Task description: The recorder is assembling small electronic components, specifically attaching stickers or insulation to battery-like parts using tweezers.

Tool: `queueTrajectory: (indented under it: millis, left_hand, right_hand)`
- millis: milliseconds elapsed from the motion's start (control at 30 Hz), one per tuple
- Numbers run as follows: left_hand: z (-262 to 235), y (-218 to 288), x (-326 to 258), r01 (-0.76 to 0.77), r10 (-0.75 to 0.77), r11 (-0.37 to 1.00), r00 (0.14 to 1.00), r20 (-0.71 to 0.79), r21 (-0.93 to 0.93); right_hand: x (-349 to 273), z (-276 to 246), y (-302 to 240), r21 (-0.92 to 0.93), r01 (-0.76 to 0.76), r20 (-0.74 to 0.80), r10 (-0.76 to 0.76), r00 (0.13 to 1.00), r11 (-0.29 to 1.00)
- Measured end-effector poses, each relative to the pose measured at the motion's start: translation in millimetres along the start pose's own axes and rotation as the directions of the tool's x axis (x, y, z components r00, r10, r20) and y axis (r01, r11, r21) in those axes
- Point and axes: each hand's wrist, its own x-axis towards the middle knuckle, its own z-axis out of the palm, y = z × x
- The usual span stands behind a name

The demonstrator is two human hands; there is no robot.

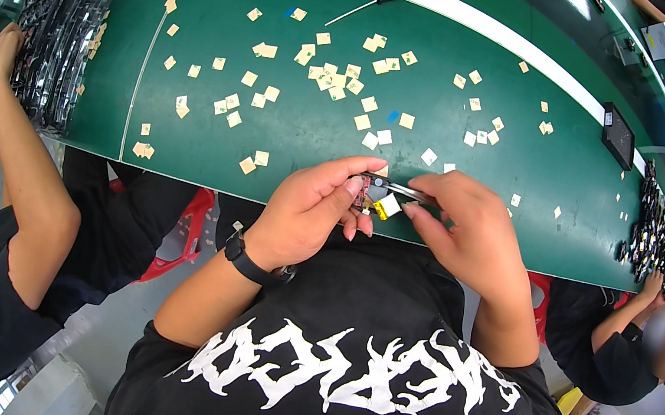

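Observation:
My left hand (300, 215) is closed on a small dark electronic device (365, 193) with a bit of reddish circuit board showing, held just over the table's near edge. In my right hand (474, 231) are slim metal tweezers (412, 193), lying between thumb and fingers and pointing left at the device. A small silvery-white pouch battery (387, 206) with a yellow taped end sits tilted beside the device, below the tweezers. My right fingertips are close to it; whether they touch it I cannot tell.
Scattered over the green table (231, 24) lie many small cream squares (338, 81). A black-handled screwdriver (373, 4) lies at the far side. Stacked dark parts (56, 43) stand at left, a black box (618, 137) and a dark heap (658, 222) at right. Co-workers sit on both sides.

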Motion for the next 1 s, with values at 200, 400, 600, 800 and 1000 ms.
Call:
queueTrajectory:
  millis: [200, 400, 600, 800, 1000]
  left_hand:
    - [2, -5, 1, -0.072, 0.072, 0.997, 0.997, -0.008, 0.018]
    - [5, -7, 1, -0.094, 0.095, 0.994, 0.995, -0.008, 0.052]
    - [9, -11, 0, -0.134, 0.137, 0.990, 0.988, -0.074, 0.034]
    - [10, -11, 0, -0.129, 0.129, 0.992, 0.987, -0.099, 0.004]
    - [9, -8, 2, -0.129, 0.125, 0.991, 0.988, -0.090, -0.036]
  right_hand:
    - [-12, 18, -4, 0.540, -0.419, 0.067, 0.459, 0.886, 0.730]
    - [-6, 37, -6, 0.776, -0.421, 0.174, 0.482, 0.858, 0.470]
    - [-8, 44, -11, 0.799, -0.410, 0.142, 0.524, 0.840, 0.440]
    - [-14, 52, -10, 0.771, -0.389, 0.075, 0.535, 0.841, 0.503]
    - [-12, 51, -21, 0.715, -0.391, 0.019, 0.542, 0.840, 0.580]
